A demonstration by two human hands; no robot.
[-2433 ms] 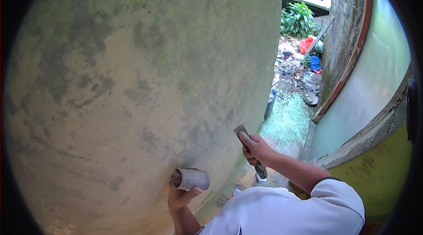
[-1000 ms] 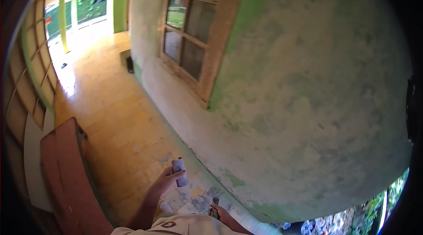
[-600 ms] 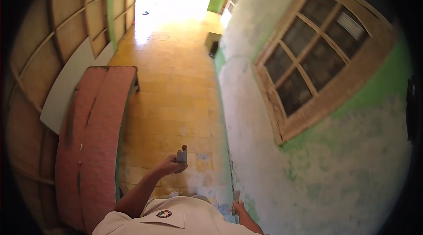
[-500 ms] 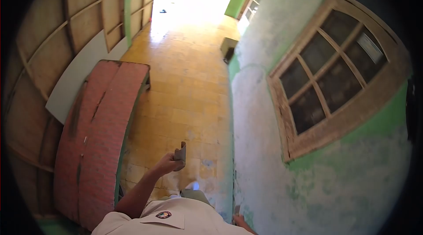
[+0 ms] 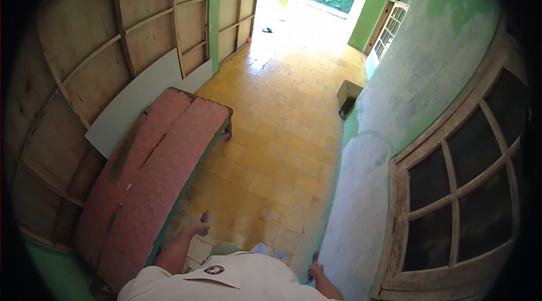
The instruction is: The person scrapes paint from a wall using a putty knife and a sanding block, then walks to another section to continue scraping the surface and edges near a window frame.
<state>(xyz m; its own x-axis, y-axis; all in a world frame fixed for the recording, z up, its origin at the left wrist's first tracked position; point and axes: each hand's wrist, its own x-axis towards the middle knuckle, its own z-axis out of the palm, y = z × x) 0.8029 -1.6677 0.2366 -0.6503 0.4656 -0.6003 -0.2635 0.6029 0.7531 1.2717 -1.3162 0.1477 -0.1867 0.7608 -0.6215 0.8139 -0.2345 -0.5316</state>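
My left hand [image 5: 197, 225] is closed round a small curled brown-grey sheet [image 5: 205, 217], which looks like sandpaper. It hangs over the tiled floor, just right of the red bench. Low beside the wall, my right hand [image 5: 317, 271] grips a small flat-tipped tool [image 5: 315, 257], possibly a scraper; its lower part is hidden by the fingers. The patchy grey-white and green wall [image 5: 361, 182] runs along my right side, close to that hand.
A worn red bench [image 5: 180, 148] stands at left before a wood-framed panel wall [image 5: 147, 47], with a white board [image 5: 141, 103] behind it. A box-like object [image 5: 349, 97] sits against the right wall. A wooden-framed window [image 5: 398, 227] is at right. Yellow tiles [image 5: 265, 148] lead to a bright opening.
The view has swung, so bench, floor and window appear farther right and lower. My left hand with the sheet sits lower and farther left; my right hand shows more fully.
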